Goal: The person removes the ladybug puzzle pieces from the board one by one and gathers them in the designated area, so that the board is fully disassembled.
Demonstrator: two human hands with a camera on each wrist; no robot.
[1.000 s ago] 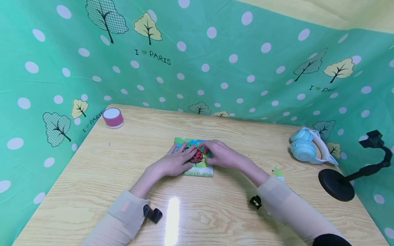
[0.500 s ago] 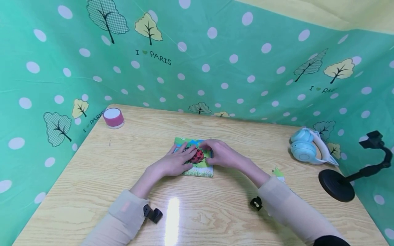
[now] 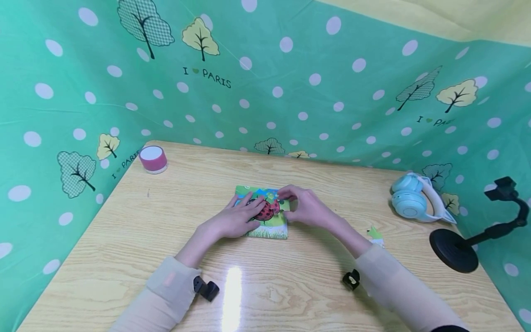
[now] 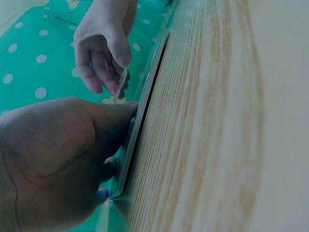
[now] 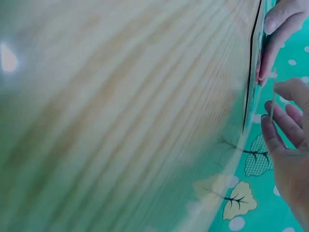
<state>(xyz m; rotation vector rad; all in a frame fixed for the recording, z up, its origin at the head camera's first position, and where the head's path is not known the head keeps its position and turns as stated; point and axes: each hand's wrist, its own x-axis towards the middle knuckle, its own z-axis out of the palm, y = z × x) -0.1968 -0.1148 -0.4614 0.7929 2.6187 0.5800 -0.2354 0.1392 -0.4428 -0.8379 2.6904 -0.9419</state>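
A jigsaw puzzle board [image 3: 267, 232] with a red ladybug and green grass lies flat on the wooden table. My left hand [image 3: 235, 219] rests on its left part with fingers spread and straight, covering some of the picture. Above the board's right side, my right hand [image 3: 306, 208] pinches a puzzle piece [image 3: 275, 206] between thumb and fingers. From the side, in the right wrist view, this thin piece [image 5: 273, 99] is tilted on edge and apart from the board. The left wrist view also has the piece [image 4: 122, 83] held off the board.
Loose green-and-white puzzle pieces [image 3: 375, 235] lie near the right forearm. Blue headphones [image 3: 416, 197] and a black stand [image 3: 454, 249] are at the right. A pink round container [image 3: 152, 159] stands back left. A green polka-dot cloth [image 3: 265, 92] hangs behind the table.
My right hand has moved slightly right and lifted the puzzle piece off the board, where its fingers were before. The left hand has stayed in place.
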